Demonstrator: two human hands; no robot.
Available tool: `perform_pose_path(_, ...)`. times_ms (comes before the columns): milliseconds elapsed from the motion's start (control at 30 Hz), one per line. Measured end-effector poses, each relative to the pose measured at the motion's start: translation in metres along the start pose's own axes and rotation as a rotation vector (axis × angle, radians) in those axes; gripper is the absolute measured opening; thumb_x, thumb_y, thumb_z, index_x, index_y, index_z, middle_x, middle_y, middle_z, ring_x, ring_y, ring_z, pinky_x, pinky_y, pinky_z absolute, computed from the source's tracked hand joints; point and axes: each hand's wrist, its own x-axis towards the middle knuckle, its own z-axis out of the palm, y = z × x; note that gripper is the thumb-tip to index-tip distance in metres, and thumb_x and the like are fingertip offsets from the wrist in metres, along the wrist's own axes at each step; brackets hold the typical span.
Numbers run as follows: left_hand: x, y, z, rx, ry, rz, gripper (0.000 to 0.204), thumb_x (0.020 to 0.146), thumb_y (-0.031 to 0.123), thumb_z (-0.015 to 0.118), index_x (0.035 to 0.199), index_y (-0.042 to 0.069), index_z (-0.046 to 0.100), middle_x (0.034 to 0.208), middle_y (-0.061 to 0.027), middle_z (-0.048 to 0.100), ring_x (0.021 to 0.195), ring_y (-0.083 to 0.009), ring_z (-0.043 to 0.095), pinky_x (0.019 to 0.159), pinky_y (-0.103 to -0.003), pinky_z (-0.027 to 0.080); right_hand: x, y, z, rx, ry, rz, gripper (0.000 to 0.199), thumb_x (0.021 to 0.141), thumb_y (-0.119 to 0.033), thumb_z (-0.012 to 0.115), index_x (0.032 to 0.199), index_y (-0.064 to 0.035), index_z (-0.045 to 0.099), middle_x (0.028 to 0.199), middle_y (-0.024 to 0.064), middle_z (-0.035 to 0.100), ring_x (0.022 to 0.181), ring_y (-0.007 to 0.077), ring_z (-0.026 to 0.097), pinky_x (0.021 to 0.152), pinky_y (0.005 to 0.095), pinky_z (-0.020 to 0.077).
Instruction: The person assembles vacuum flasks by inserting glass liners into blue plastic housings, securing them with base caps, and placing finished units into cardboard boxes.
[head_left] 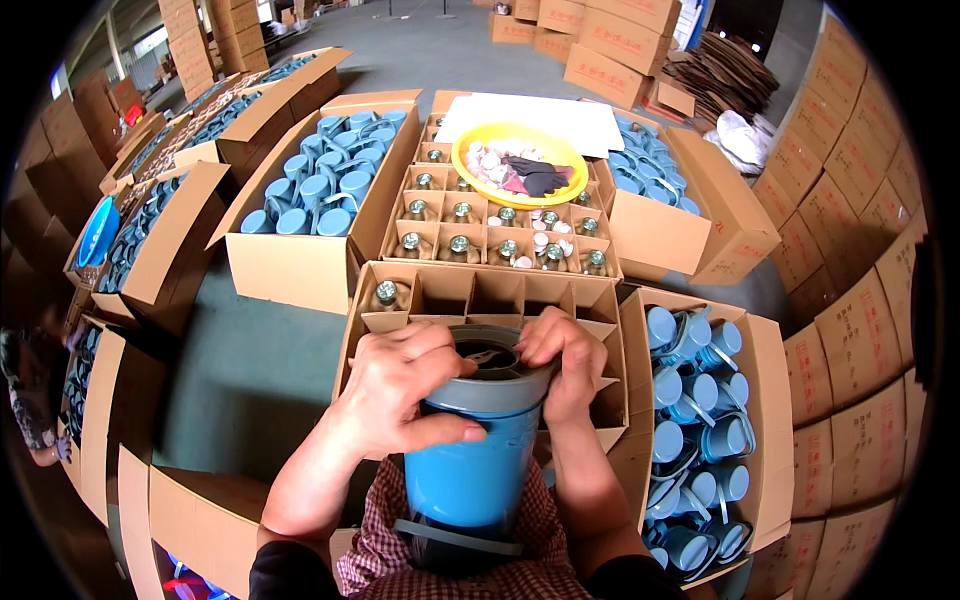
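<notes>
I hold a tall blue flask shell (475, 470) upright against my lap, its grey collar (497, 385) and open mouth facing up. My left hand (400, 390) wraps the collar from the left, thumb lying across the front. My right hand (565, 365) grips the collar's right rim, fingers curled over the edge. Just behind the flask stands a divided cardboard box (480, 295) with one glass liner (388, 296) in its far-left cell.
A second divided box (500, 225) holds several liners, with a yellow basin (470, 150) of small caps and a dark glove on top. Open boxes of blue flask shells stand at left (320, 190) and right (700, 430). Stacked cartons (860, 330) line the right.
</notes>
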Motion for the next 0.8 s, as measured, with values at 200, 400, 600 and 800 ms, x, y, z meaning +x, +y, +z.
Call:
perform_pose_path(200, -0.004, -0.005, 0.0, -0.023, 0.04, -0.027, 0.047, 0.049, 0.032, 0.079, 0.079, 0.0, 0.062, 0.07, -0.0094, 0.056, 0.063, -0.026, 0.057, 0.054, -0.033, 0.045, -0.001, 0.045, -0.001, 0.533, 0.068, 0.092, 0.051, 0.096, -0.046, 0.037, 0.064, -0.0059, 0.044, 0.066, 0.0079, 0.047, 0.063, 0.019, 0.045, 0.065, 0.0341, 0.0423)
perform_pose_path(400, -0.002, -0.01, 0.003, -0.056, 0.06, -0.014, 0.045, 0.049, 0.031, 0.079, 0.078, 0.001, 0.062, 0.068, -0.008, 0.053, 0.059, -0.0253, 0.054, 0.052, -0.033, 0.043, -0.004, 0.058, -0.005, 0.672, 0.108, 0.141, 0.052, 0.096, -0.047, 0.035, 0.064, -0.007, 0.045, 0.066, 0.0065, 0.046, 0.065, 0.0197, 0.044, 0.069, 0.0366, 0.0426)
perform_pose_path(600, -0.004, -0.011, 0.0, -0.061, 0.005, -0.028, 0.048, 0.053, 0.035, 0.08, 0.08, -0.001, 0.064, 0.075, -0.0125, 0.063, 0.067, -0.0263, 0.063, 0.06, -0.032, 0.05, -0.002, 0.105, 0.027, 1.109, -0.076, 0.227, 0.053, 0.096, -0.052, 0.027, 0.064, -0.0125, 0.043, 0.064, -0.0006, 0.039, 0.067, 0.0188, 0.04, 0.08, 0.0383, 0.0401)
perform_pose_path(800, -0.004, -0.01, 0.0, -0.116, 0.044, 0.015, 0.044, 0.058, 0.031, 0.08, 0.083, -0.001, 0.063, 0.077, -0.0116, 0.061, 0.066, -0.0259, 0.061, 0.057, -0.032, 0.048, 0.0, 0.079, 0.026, 1.093, 0.001, 0.325, 0.052, 0.097, -0.049, 0.028, 0.06, -0.0148, 0.041, 0.06, -0.0034, 0.035, 0.062, 0.0143, 0.031, 0.066, 0.0307, 0.0344)
